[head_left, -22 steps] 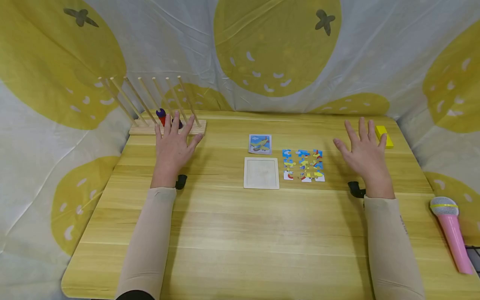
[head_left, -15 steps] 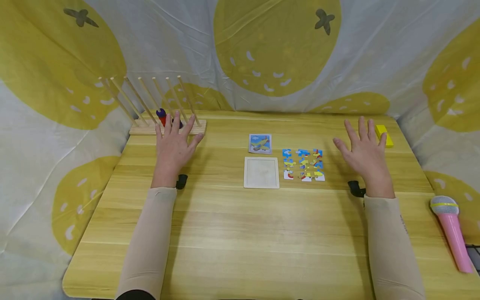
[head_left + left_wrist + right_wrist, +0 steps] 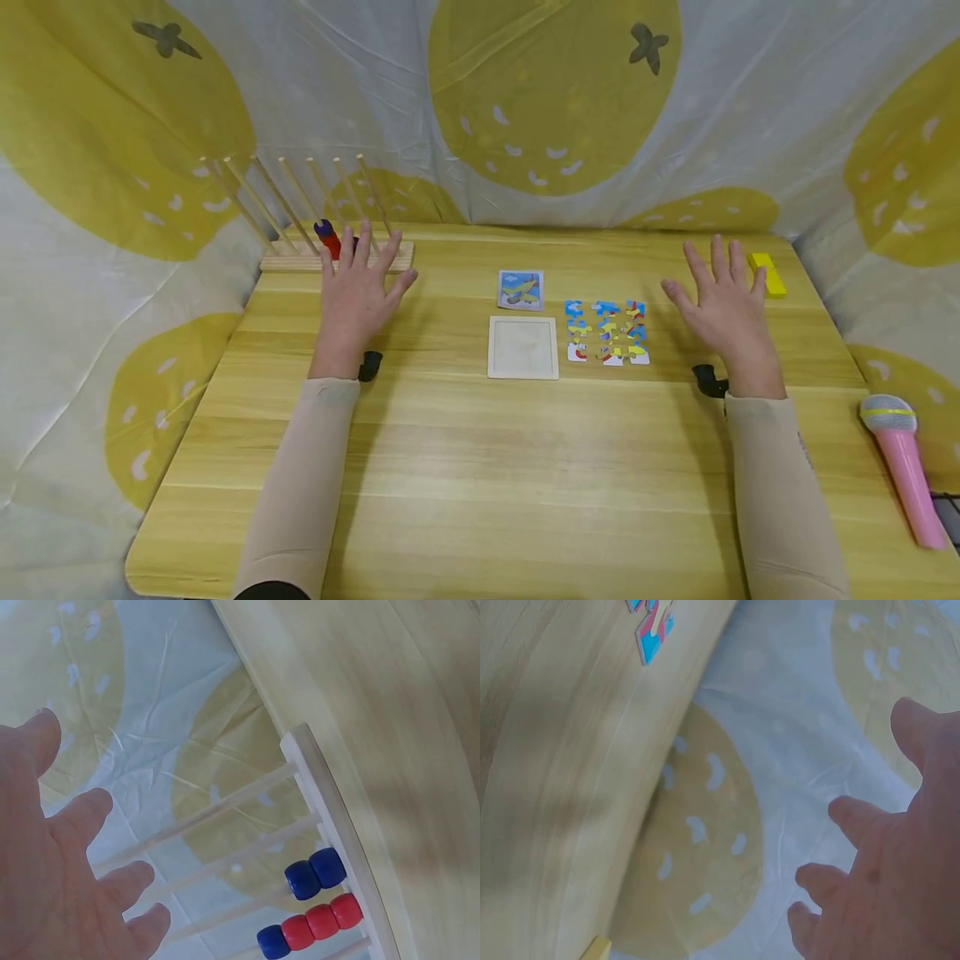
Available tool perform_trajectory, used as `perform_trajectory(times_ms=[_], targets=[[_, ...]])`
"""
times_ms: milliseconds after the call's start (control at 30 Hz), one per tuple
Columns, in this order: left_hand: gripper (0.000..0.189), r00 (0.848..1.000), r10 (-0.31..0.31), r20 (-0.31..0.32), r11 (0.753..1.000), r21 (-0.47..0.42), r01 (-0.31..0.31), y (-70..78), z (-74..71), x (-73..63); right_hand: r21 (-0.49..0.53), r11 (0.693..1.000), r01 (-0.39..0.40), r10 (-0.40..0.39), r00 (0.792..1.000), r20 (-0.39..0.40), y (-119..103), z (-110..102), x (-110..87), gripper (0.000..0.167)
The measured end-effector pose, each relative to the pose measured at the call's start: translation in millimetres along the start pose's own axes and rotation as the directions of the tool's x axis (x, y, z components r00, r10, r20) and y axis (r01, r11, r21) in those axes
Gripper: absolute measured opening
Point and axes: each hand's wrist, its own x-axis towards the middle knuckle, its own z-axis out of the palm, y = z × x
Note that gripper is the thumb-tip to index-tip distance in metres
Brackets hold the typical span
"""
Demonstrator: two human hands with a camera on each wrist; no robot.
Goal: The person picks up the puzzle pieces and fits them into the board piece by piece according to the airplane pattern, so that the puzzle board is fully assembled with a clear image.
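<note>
My left hand (image 3: 351,304), fingers spread, hovers in front of a wooden peg rack (image 3: 300,260). In the left wrist view, blue beads (image 3: 304,880) and red beads (image 3: 322,921) sit low on two of its rods. My right hand (image 3: 723,312) is likewise spread over the table's right side, near a yellow block (image 3: 768,276). Neither hand holds anything. Between them lie separated jigsaw pieces (image 3: 606,332) in rough rows, a square wooden puzzle tray (image 3: 522,347) and an airplane picture card (image 3: 521,290).
A pink toy microphone (image 3: 903,467) lies at the right edge of the wooden table (image 3: 525,492). A fruit-printed cloth (image 3: 375,75) hangs behind the table and along its sides.
My left hand has shifted slightly to the right, and my right hand slightly to the left. The things on the table keep their places.
</note>
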Motion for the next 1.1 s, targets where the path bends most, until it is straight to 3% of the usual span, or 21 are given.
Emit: perform_trajectory(times_ms=[367, 633, 767, 867, 967, 1100], targets=[[0.077, 0.999, 0.025, 0.020, 1.000, -0.002, -0.025, 18.1, -2.6, -4.0, -0.008, 0.998, 0.055, -0.055, 0.998, -0.023, -13.2, 4.8, 0.2, 0.085], [0.078, 0.997, 0.076, 0.030, 0.997, -0.021, -0.075, 35.9, 4.6, -7.0, 0.029, 0.992, 0.122, -0.120, 0.992, -0.043, -35.7, 14.8, 2.6, 0.082], [0.079, 0.992, 0.111, 0.059, 0.990, -0.098, -0.105, 46.2, 11.0, -9.1, 0.064, 0.986, 0.154, -0.149, 0.986, -0.078, -48.9, 20.2, 5.5, 0.080], [0.081, 0.984, 0.134, 0.114, 0.977, -0.181, -0.112, 53.5, 17.7, -12.0, 0.079, 0.981, 0.175, -0.167, 0.981, -0.099, -57.2, 24.9, 8.5, 0.078], [0.084, 0.968, 0.161, 0.191, 0.957, -0.270, -0.106, 59.5, 24.6, -16.2, 0.101, 0.978, 0.185, -0.176, 0.980, -0.090, -64.4, 29.9, 12.1, 0.078], [0.089, 0.939, 0.218, 0.266, 0.913, -0.396, -0.100, 65.8, 36.9, -21.0, 0.208, 0.965, 0.161, -0.157, 0.987, -0.037, -73.1, 36.2, 18.8, 0.077]])
